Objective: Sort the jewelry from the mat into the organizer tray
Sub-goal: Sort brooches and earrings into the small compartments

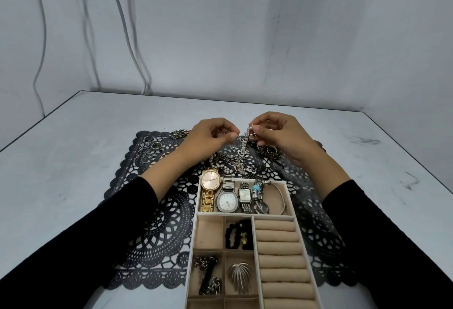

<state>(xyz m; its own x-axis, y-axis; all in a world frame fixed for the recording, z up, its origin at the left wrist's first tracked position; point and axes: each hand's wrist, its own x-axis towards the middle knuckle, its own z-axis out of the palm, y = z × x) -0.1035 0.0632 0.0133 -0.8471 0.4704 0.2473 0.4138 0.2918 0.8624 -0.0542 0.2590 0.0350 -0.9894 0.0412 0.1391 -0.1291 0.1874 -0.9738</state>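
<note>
Chain (242, 146) — vertical, loose end down

Wall: we see a plain pale grey wall (245, 27) filling the far half, faintly streaked and creased.
Cables: we count several thin pale cables (127, 36) hanging down the wall at far left and dropping behind the table.
Table: we look down on a pale grey table (73, 161) with a dark edge; its far corners show at left and right.
Marks: we find dark scuffs (365, 141) on the table at right.
Light: we get soft, even light, with dim shadow along the foot of the wall.
</note>
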